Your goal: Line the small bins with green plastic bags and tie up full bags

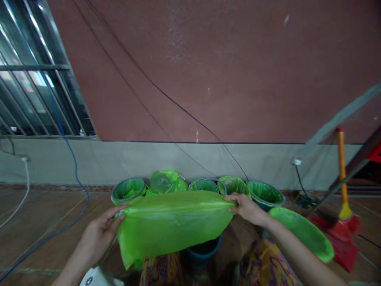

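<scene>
**A:** As the view looked down from the head camera, what was the biggest thing there?

**B:** The red wall [226, 67] filled most of it, with a barred window [35, 87] at its left end and a grey band [184, 163] along its foot. Everything else I placed against the green plastic bag [172, 224], which hung stretched flat and wide in front of the person.

**A:** Where was that bag?

**B:** Low in the middle, held up in the air between both hands, above a dark blue bucket [204, 250] whose rim showed just under its lower edge. Behind the bag stood a row of green-lined buckets [128, 190] against the grey band. To the right of the bag lay a larger green-lined bin [303, 234], and beyond that a red broom [342, 206] with a yellow handle. Left of the bag, a blue cable [74, 174] ran down the wall and across the floor.

**A:** And the arms?

**B:** Both forearms reached forward and apart. The left hand [99, 234] was at the bag's left end, palm turned inward, fingers curled and thumb over the edge, pinching the film. The right hand [248, 208] was at the bag's upper right corner, wrist slightly raised, fingers closed in a pinch on that corner.
</scene>
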### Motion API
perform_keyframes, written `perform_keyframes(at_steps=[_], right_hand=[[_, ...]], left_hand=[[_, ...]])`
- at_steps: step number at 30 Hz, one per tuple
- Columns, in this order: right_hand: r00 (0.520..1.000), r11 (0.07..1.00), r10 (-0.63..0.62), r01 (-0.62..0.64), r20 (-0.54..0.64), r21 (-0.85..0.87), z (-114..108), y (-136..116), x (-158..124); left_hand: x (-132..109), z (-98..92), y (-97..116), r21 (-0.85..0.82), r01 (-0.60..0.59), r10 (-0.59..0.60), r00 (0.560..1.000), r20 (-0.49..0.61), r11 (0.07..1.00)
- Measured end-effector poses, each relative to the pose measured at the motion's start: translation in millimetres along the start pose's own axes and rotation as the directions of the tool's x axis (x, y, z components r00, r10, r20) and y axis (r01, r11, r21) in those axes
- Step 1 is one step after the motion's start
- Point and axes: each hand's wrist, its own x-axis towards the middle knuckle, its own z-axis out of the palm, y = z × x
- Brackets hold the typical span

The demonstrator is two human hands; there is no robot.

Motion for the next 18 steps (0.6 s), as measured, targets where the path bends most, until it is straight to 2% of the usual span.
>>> perform_keyframes(at_steps=[2,4,7,9,12,14,16,18], right_hand=[[0.998,0.979,-0.048,0.038,-0.046,-0.202,-0.6,3.1,-1.9],[0.993,0.971,-0.077,0.054,-0.091,-0.234,-3.0,4.9,-4.3],[0.981,0.994,-0.091,0.079,-0.173,-0.073,-7.5,5.0,-8.5],[0.979,0.986,-0.067,0.095,-0.194,0.138,-6.7,3.4,-11.3],[0.976,0.868,0.009,0.1,-0.218,0.487,5.5,-0.2,-12.7],[0.954,0.788,0.074,0.122,-0.289,0.604,18.5,-2.9,-10.6],[0.913,0.797,0.132,0.133,-0.386,0.589,29.9,-5.5,-6.3],[0.87,0.882,0.123,0.125,-0.478,0.454,36.1,-6.4,-0.4]], left_hand=[[-0.3,-0.6,-1.4,0.128,-0.057,0.061,0.998,-0.03,0.99],[-0.3,-0.7,1.4,0.216,-0.106,0.132,0.985,-0.108,0.971],[-0.1,-0.1,11.6,0.199,-0.147,0.197,0.946,-0.258,0.969],[-0.8,0.9,21.6,0.061,-0.151,0.162,0.936,-0.312,0.987],[-4.0,3.8,39.4,-0.152,-0.032,-0.018,0.948,-0.317,0.988],[-5.6,6.1,51.7,-0.118,0.074,-0.111,0.932,-0.346,0.99],[-4.8,7.5,62.3,0.028,0.175,-0.149,0.9,-0.409,0.984],[-0.5,7.2,68.1,0.173,0.262,-0.168,0.889,-0.425,0.949]])
